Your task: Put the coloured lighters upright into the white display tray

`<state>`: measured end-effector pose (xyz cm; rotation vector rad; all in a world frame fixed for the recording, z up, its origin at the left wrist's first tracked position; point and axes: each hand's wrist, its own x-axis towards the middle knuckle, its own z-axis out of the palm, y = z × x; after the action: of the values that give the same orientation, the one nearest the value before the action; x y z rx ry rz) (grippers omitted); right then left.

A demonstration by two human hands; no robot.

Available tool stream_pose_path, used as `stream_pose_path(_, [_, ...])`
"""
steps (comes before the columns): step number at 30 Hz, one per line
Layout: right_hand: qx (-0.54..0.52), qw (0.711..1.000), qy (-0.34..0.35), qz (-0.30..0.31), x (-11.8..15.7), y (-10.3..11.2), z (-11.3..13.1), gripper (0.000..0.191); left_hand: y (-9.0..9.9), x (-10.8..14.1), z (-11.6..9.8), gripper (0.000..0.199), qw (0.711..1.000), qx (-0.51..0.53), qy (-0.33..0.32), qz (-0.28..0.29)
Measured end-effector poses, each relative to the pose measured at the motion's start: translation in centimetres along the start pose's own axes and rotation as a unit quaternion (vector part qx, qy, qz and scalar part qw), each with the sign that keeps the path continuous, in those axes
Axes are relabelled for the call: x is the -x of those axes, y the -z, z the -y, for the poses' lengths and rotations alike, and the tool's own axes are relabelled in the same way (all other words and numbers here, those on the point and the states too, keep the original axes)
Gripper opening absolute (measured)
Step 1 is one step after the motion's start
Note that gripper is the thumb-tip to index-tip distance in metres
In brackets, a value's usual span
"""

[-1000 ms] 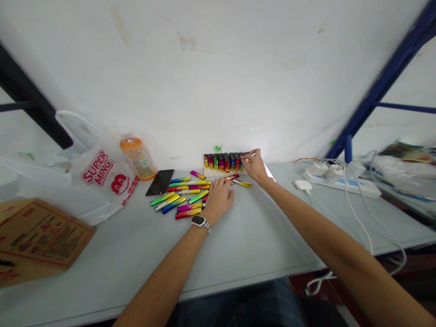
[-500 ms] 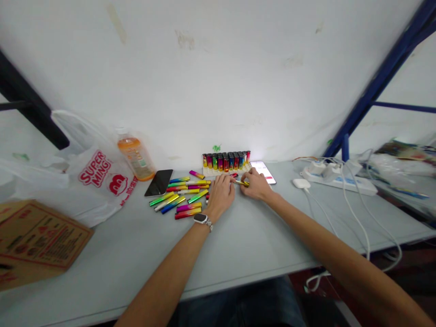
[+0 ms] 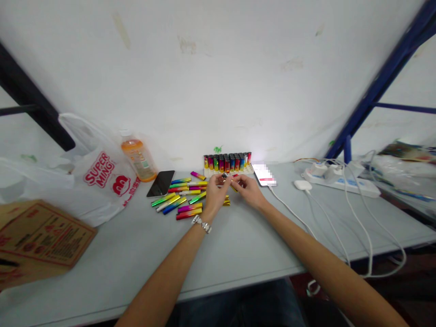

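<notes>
My left hand (image 3: 216,193) is closed with thumb and fingers pinching a lighter (image 3: 224,175), whose dark and silvery top shows above the fingers. Close against it, my right hand (image 3: 248,190) pinches a shiny gold lighter sleeve (image 3: 235,187), mostly covered by the fingers. Behind both hands, several black-topped coloured lighters (image 3: 232,162) stand upright in rows on a pale holed tray (image 3: 207,172). Shiny two-tone lighter sleeves (image 3: 189,207) lie loose to the left of my left hand, and a few gold ones sit partly under it.
A dark phone (image 3: 161,183) lies left of the sleeves, near an orange drink bottle (image 3: 139,156), a white plastic bag (image 3: 76,181) and a cardboard box (image 3: 47,240). To the right are a lit phone (image 3: 261,175), a white charger (image 3: 303,185), cables and a power strip (image 3: 344,180).
Both hands have lifted off the table area by the tray and come together. The left hand has turned, with the lighter's top now showing. Gold sleeves under it are now visible.
</notes>
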<state>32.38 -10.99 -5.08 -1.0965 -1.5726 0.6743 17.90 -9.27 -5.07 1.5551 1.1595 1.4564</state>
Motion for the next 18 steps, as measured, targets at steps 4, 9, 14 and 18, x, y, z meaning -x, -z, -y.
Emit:
stream_pose_path(4, [-0.030, 0.999, -0.010, 0.010, 0.6, -0.1, 0.4, 0.039, -0.1, 0.2, -1.1, 0.034, 0.996, 0.066, -0.001, 0.061])
stream_pose_path(9, [-0.045, 0.997, -0.035, -0.046, 0.9, 0.6, 0.1, 0.043, -0.2, 0.9, -2.2, 0.033, 0.994, 0.090, -0.041, 0.048])
stream_pose_path(14, [-0.061, 0.994, -0.063, -0.059, 0.9, 0.8, -0.2, 0.049, -0.2, 1.3, -2.8, 0.038, 0.985, 0.141, 0.004, 0.097])
stream_pose_path(18, [-0.045, 0.996, -0.059, -0.040, 1.0, 0.6, -0.2, 0.051, -0.1, 1.6, -3.2, 0.043, 0.987, 0.115, 0.023, 0.106])
